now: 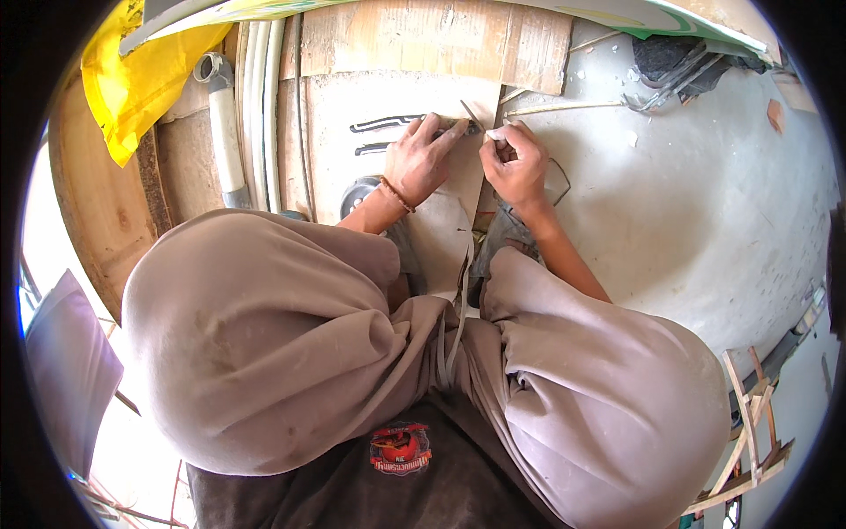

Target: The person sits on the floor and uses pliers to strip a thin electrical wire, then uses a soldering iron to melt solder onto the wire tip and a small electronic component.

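My left hand (418, 160), a beaded bracelet at its wrist, is closed over the middle of a tool with two long black handles, like pliers (381, 123). Its handles stick out to the left over the pale board (339, 97), and my fingers hide much of its head. My right hand (516, 164) is closed in a pinch just to the right. What it pinches is too small to make out. A thin dark rod (470, 110) slants between the fingertips of both hands.
Cardboard (423, 40) lies beyond the board. Pale pipes (261, 115), a grey-ended pipe (226, 141) and a yellow sheet (145, 75) are at left. Dark scraps (674, 70) lie far right on the grey floor (687, 194). A wooden frame (749, 432) stands at lower right.
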`<action>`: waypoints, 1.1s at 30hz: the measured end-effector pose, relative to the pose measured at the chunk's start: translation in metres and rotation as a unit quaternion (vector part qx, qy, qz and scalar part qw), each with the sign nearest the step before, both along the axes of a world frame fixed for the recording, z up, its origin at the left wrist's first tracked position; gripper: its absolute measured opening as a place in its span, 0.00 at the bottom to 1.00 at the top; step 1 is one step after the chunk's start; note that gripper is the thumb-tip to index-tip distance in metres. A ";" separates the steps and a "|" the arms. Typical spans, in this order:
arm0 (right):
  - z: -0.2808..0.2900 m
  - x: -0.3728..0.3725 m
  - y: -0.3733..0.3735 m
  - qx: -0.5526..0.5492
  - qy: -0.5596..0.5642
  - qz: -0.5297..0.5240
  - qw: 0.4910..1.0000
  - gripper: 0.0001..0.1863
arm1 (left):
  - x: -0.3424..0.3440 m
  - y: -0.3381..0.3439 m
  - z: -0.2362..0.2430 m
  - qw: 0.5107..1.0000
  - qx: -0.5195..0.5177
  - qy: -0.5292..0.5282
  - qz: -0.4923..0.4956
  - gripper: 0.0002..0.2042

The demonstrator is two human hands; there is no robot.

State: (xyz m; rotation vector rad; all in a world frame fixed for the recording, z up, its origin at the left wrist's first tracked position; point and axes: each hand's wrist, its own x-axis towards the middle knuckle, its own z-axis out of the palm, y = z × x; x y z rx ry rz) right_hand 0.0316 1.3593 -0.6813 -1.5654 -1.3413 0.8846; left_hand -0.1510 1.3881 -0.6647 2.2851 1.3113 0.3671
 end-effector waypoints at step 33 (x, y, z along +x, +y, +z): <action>0.138 0.032 0.022 -0.306 0.689 -0.010 0.657 0.05 | -0.009 0.062 0.113 0.819 -0.426 -0.374 0.090 0.15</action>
